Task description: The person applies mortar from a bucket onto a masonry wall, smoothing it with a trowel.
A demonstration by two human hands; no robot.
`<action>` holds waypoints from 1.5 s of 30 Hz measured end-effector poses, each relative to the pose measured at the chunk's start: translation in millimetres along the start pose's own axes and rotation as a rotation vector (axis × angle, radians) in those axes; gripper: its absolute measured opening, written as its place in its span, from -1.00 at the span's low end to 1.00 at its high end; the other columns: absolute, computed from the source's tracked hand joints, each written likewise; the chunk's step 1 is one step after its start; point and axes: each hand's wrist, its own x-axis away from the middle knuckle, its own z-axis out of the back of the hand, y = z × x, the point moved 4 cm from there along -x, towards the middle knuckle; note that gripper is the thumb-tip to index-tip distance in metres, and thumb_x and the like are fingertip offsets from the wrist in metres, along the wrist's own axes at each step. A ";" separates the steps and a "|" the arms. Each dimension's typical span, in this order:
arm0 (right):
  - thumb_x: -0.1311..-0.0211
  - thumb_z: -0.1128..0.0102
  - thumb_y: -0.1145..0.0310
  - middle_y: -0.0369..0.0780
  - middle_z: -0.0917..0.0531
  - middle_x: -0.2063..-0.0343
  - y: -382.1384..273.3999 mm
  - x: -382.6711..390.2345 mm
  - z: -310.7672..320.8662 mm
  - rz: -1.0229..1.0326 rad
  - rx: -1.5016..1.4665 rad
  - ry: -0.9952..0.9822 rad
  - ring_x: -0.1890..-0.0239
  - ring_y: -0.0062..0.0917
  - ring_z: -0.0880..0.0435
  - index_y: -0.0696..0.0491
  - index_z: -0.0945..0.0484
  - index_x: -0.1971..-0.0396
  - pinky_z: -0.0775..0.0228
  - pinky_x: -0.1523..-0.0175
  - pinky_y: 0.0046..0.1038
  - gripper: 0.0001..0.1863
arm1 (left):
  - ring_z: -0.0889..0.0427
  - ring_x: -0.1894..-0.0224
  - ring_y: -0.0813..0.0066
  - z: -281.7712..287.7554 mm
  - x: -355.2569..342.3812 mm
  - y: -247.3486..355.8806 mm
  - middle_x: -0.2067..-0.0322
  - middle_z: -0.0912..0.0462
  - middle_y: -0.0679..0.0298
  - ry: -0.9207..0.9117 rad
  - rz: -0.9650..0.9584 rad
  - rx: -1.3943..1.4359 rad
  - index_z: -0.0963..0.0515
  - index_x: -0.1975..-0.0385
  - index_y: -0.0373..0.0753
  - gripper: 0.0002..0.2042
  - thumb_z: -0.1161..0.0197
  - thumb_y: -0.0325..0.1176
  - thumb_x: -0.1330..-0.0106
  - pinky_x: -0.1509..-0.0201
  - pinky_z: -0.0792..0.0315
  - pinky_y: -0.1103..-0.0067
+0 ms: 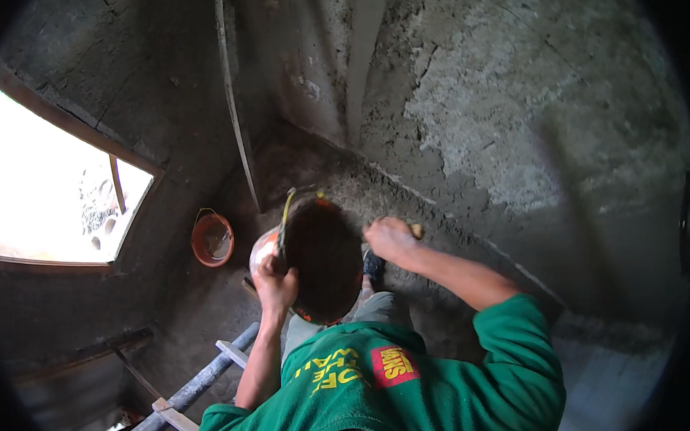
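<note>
Left hand gripping our mortar pan's rim, right hand closed on a trowel handle, we should hold the pan close under the wet plaster wall.

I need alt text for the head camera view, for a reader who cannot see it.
Seen from above, a person in a green shirt holds a dark round pan in the left hand while the right hand grips a tool at a rough plastered wall. An orange bucket stands lower left, near a bright window opening.
</note>
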 end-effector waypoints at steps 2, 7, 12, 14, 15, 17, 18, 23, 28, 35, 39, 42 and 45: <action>0.06 -0.06 0.47 -0.10 -0.68 0.52 -30.5 3.5 -29.7 0.106 -0.161 -0.130 0.41 -0.30 -0.71 0.09 -0.65 0.53 -0.56 0.28 -0.35 -0.84 | -0.41 0.54 0.58 -8.7 -5.3 18.4 0.65 -0.48 0.24 -0.046 -0.088 -0.046 -0.46 0.55 -0.42 -0.86 -0.19 -0.54 0.16 0.40 -0.37 0.54; 0.03 -0.13 0.32 -0.01 -0.65 0.47 -69.9 46.6 -25.6 0.026 -0.616 -0.225 0.31 -0.10 -0.66 0.09 -0.63 0.36 -0.52 0.15 -0.17 -0.76 | -0.40 0.55 0.55 -15.7 -10.5 38.7 0.64 -0.42 0.18 -0.084 -0.128 -0.040 -0.40 0.52 -0.40 -0.83 -0.18 -0.53 0.15 0.42 -0.32 0.55; 0.08 -0.29 0.25 -0.02 -0.64 0.47 -33.1 68.2 25.1 -0.042 -0.870 0.106 0.33 -0.07 -0.64 0.08 -0.58 0.29 -0.50 0.19 -0.20 -0.68 | -0.45 0.45 0.70 -1.6 -14.4 29.1 0.48 -0.55 0.39 -0.049 -0.047 0.404 -0.52 0.41 -0.42 -0.78 -0.08 -0.67 0.11 0.35 -0.35 0.71; 0.08 -0.32 0.25 0.00 -0.63 0.46 -6.2 62.9 38.4 0.031 -0.931 0.027 0.36 -0.10 -0.64 0.13 -0.57 0.30 -0.49 0.21 -0.29 -0.67 | -0.49 0.39 0.67 0.9 -10.5 11.7 0.41 -0.59 0.39 -0.030 0.020 0.370 -0.53 0.32 -0.44 -0.70 -0.04 -0.71 0.12 0.28 -0.37 0.70; 0.05 -0.32 0.23 -0.02 -0.63 0.46 9.3 61.7 52.4 0.056 -0.922 0.023 0.39 -0.15 -0.65 0.15 -0.56 0.32 -0.49 0.22 -0.31 -0.65 | -0.49 0.39 0.66 4.8 -6.8 16.1 0.40 -0.59 0.41 -0.028 0.026 0.364 -0.53 0.30 -0.45 -0.67 -0.02 -0.74 0.15 0.28 -0.37 0.70; -0.05 -0.29 0.23 -0.13 -0.63 0.53 44.8 52.6 82.8 0.113 -0.911 -0.089 0.46 -0.38 -0.66 0.13 -0.56 0.30 -0.49 0.33 -0.40 -0.69 | -0.47 0.45 0.59 11.7 0.4 27.0 0.52 -0.54 0.31 0.054 0.066 0.245 -0.51 0.42 -0.44 -0.77 -0.12 -0.64 0.17 0.35 -0.37 0.62; -0.12 -0.26 0.26 -0.23 -0.62 0.59 66.3 40.5 101.7 0.146 -0.914 -0.193 0.51 -0.56 -0.65 0.09 -0.55 0.27 -0.49 0.43 -0.47 -0.75 | -0.52 0.43 0.49 15.9 5.3 22.9 0.53 -0.56 0.19 0.070 0.124 0.119 -0.51 0.42 -0.44 -0.78 -0.19 -0.58 0.16 0.33 -0.40 0.56; -0.24 -0.13 0.27 -0.14 -0.62 0.43 251.8 -65.6 129.9 -0.399 -0.894 -0.503 0.59 -0.51 -0.58 0.13 -0.50 0.14 -0.56 0.54 -0.50 -0.72 | -0.38 0.57 0.46 -1.3 7.7 13.4 0.64 -0.43 0.18 0.179 0.129 0.131 -0.36 0.60 -0.42 -0.85 -0.19 -0.60 0.17 0.43 -0.33 0.51; -0.23 -0.10 0.11 -0.22 -0.50 0.55 322.6 -49.2 267.4 -0.465 -0.657 0.409 0.54 -0.54 -0.50 0.15 -0.43 0.19 -0.46 0.43 -0.44 -0.61 | -0.46 0.46 0.64 9.7 19.7 10.4 0.52 -0.57 0.36 0.205 0.178 0.006 -0.54 0.41 -0.42 -0.75 -0.10 -0.64 0.18 0.33 -0.39 0.65; -0.08 -0.12 0.23 -0.02 -0.63 0.32 82.7 38.9 140.8 0.053 -0.258 -0.139 0.24 -0.16 -0.63 -0.02 -0.55 0.25 -0.49 0.15 -0.20 -0.75 | -0.51 0.41 0.56 7.0 25.8 25.8 0.49 -0.59 0.26 0.027 0.129 0.031 -0.55 0.36 -0.42 -0.72 -0.14 -0.59 0.18 0.25 -0.41 0.60; 0.06 -0.12 0.37 -0.14 -0.68 0.54 -19.5 51.2 -9.5 0.060 0.040 -0.051 0.42 -0.34 -0.71 0.00 -0.64 0.57 -0.56 0.34 -0.37 -0.88 | -0.25 0.61 0.14 3.2 37.2 68.7 0.71 -0.28 0.05 -0.043 -0.175 -0.046 -0.28 0.68 -0.35 -0.82 -0.20 -0.55 0.15 0.48 -0.24 0.41; 0.07 -0.11 0.35 -0.12 -0.66 0.55 -65.0 73.7 -47.9 0.104 -0.246 -0.155 0.40 -0.24 -0.69 0.04 -0.66 0.59 -0.55 0.25 -0.29 -0.85 | -0.27 0.66 0.41 -2.6 45.4 86.1 0.71 -0.27 0.08 -0.090 -0.213 0.061 -0.27 0.69 -0.35 -0.82 -0.19 -0.56 0.16 0.56 -0.20 0.45; -0.03 -0.06 0.31 -0.10 -0.66 0.51 -90.4 102.8 -59.7 0.171 -0.373 -0.378 0.38 -0.19 -0.68 0.05 -0.64 0.48 -0.55 0.23 -0.24 -0.80 | -0.25 0.65 0.54 -6.1 54.9 89.6 0.70 -0.30 0.11 -0.097 -0.179 0.054 -0.26 0.69 -0.34 -0.81 -0.19 -0.56 0.17 0.59 -0.17 0.48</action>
